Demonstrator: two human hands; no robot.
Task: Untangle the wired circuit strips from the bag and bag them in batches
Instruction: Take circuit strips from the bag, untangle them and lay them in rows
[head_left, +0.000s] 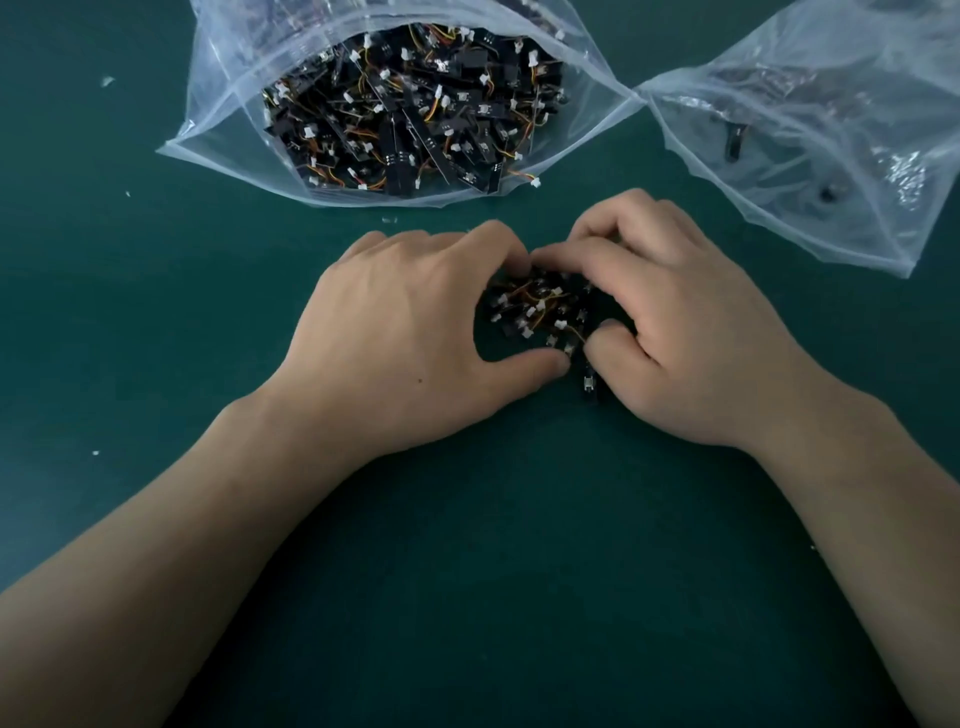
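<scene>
Below the bag (228, 114), left hand (410, 327) and right hand (691, 338) curl fingers (587, 254) around tangled strips (540, 306).

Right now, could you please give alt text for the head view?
The left hand and right hand grip a tangled clump of wired circuit strips on a green table. Behind lie a full clear bag and a nearly empty bag.

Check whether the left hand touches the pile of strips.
Touching. In the head view the left hand curls around the pile, pressing against its near and far edges.
</scene>
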